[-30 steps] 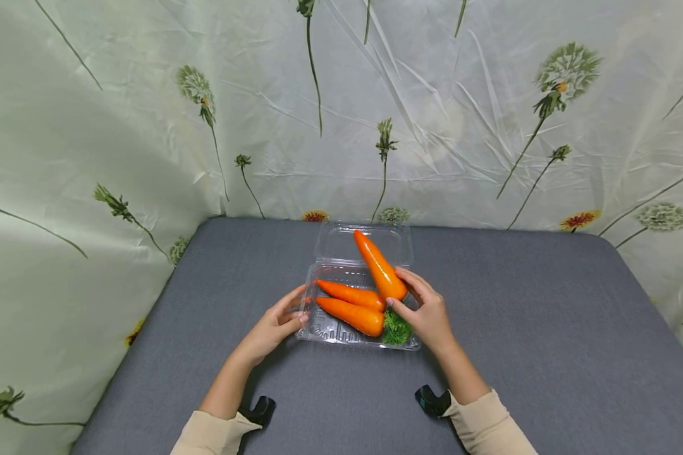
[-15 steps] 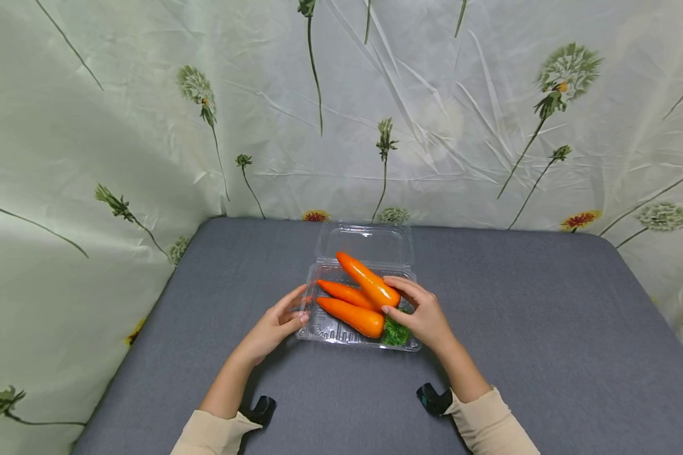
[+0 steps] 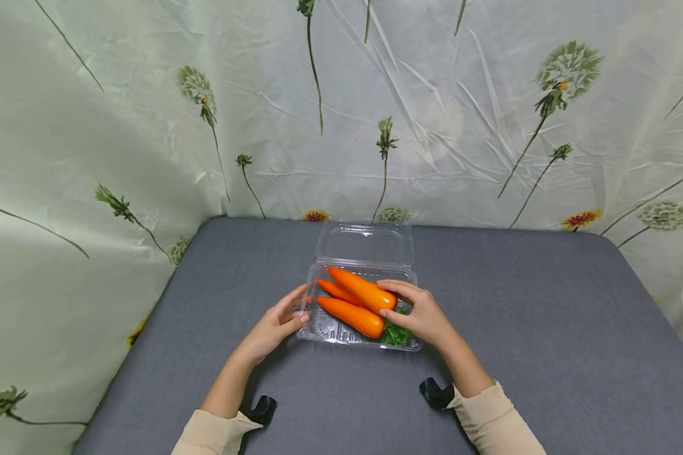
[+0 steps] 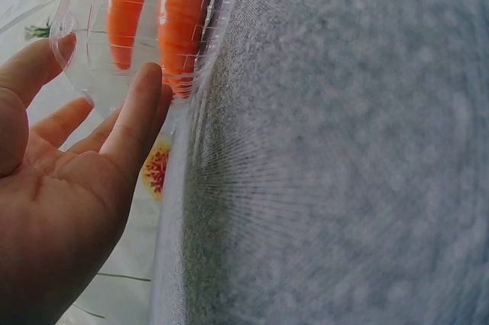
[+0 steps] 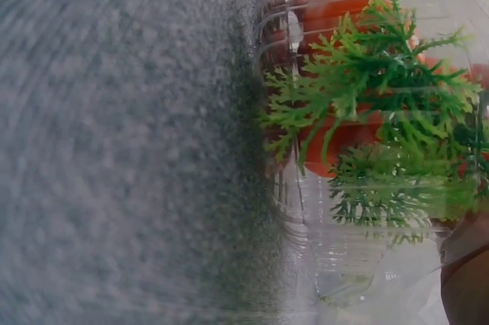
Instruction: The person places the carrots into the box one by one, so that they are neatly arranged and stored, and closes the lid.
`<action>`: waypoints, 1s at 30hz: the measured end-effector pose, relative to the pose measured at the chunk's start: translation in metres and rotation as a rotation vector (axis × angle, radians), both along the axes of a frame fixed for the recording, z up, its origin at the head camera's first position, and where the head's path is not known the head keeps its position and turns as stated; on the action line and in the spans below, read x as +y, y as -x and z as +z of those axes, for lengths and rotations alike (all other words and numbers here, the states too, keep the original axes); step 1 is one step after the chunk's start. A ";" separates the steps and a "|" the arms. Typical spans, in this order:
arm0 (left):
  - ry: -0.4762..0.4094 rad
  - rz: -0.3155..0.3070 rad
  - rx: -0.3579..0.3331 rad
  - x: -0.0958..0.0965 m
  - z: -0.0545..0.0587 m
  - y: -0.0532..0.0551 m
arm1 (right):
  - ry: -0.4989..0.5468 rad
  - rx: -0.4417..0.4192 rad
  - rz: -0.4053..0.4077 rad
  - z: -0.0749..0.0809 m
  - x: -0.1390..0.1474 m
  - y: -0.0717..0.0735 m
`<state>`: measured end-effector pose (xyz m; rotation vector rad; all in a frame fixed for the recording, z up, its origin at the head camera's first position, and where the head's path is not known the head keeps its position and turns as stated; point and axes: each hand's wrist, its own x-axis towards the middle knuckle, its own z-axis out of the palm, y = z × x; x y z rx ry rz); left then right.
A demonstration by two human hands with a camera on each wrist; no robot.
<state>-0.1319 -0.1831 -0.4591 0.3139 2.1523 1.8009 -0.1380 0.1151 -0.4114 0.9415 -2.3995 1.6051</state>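
Carrot (image 3: 361, 290), topmost in the clear container (image 3: 327, 327), was pinched at its thick end by the right hand (image 3: 425, 315), probably the best hold for something light, stiff and slick; the left hand (image 3: 274, 326), fingers apart, touched the container.

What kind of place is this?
Maybe a little indoor corner set up for filming, though I can't be sure. Shiny flowery cloth hangs behind a gray table, like a backdrop, and black gadgets, probably cameras, sit at the person's wrists.
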 end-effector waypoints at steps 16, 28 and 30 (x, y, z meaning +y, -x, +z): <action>-0.005 0.003 -0.011 0.000 0.000 0.001 | -0.149 -0.004 0.025 -0.026 0.004 0.018; -0.022 -0.008 -0.014 0.000 0.001 0.000 | -0.234 -0.013 0.021 -0.021 0.002 0.020; -0.020 -0.008 -0.012 0.000 0.002 0.000 | -0.227 -0.005 0.024 -0.020 0.002 0.019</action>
